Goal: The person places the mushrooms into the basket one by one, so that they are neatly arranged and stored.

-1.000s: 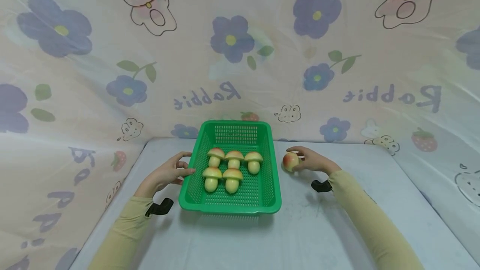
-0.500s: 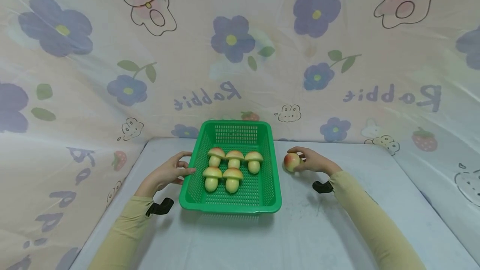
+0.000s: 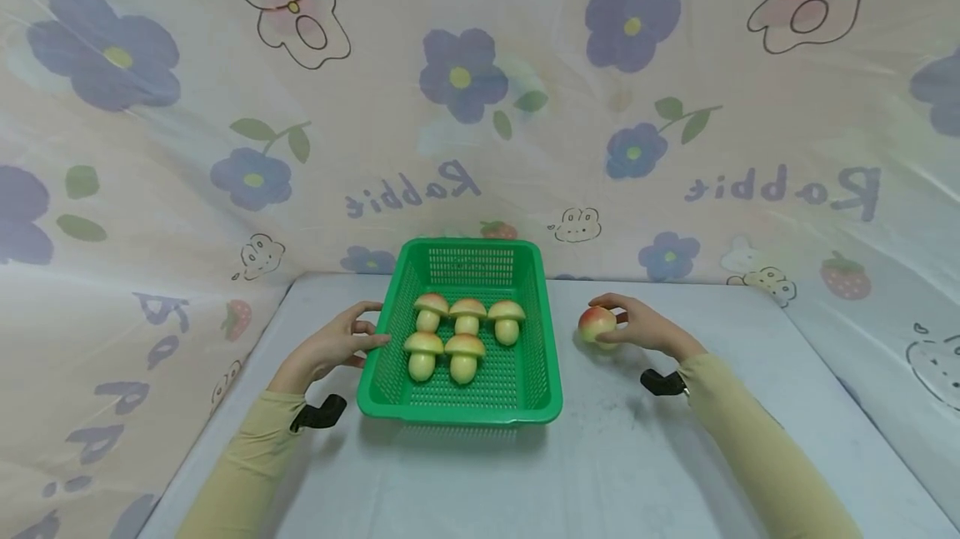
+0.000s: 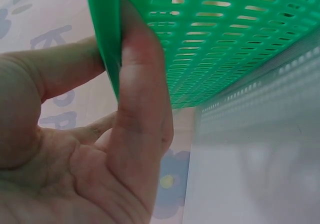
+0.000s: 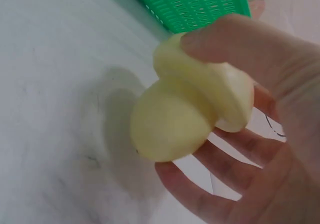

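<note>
A green plastic basket (image 3: 553, 372) with perforated walls stands on the table, several toy mushrooms (image 3: 464, 356) with reddish-yellow caps and pale stems lying inside it. My left hand (image 3: 333, 347) grips its left rim; in the left wrist view the fingers of that hand (image 4: 135, 119) bend around the green edge. To the right of the basket, my right hand (image 3: 637, 326) holds another toy mushroom (image 3: 597, 325), cap facing up and away. The right wrist view has the thumb on the cap of this mushroom (image 5: 172, 119) and other fingers around its far side, with a shadow beside it on the table.
The white-covered table (image 3: 480, 481) reaches back to a hanging cloth (image 3: 540, 139) printed with flowers and rabbits. This cloth also surrounds the left and right sides. A black strap mount (image 3: 321, 414) sits on the left wrist, another mount (image 3: 663, 382) on the right.
My right hand has shifted a little to the right, carrying the mushroom farther from the basket. The left hand and the basket stay in place.
</note>
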Available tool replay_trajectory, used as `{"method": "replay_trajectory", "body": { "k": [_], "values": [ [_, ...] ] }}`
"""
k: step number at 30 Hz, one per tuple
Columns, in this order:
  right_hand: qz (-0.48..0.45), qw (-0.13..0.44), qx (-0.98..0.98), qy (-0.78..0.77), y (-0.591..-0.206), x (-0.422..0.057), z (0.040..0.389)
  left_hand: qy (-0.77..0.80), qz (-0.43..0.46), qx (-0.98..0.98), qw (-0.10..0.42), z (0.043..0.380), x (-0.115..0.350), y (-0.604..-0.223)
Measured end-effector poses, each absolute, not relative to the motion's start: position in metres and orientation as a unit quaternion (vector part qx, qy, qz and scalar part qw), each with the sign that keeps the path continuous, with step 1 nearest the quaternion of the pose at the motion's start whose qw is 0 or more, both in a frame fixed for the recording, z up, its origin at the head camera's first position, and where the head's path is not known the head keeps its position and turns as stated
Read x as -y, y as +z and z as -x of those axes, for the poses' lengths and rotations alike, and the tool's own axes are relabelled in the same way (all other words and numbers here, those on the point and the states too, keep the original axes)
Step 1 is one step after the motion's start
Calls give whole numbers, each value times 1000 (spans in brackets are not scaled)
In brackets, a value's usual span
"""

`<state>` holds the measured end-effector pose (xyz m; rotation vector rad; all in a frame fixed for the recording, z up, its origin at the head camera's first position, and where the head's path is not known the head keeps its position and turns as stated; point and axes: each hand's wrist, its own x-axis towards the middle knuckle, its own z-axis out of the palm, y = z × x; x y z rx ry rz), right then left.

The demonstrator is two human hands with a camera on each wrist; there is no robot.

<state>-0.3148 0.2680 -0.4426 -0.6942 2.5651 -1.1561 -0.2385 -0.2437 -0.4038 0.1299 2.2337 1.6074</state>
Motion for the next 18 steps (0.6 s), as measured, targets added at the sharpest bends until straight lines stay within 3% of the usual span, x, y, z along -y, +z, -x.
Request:
{"method": "replay_trajectory", "body": {
  "k": [18],
  "values": [
    [210, 120, -849, -469, -432, -279, 293, 575, -39, -794, 191, 238, 242, -403]
  ]
}}
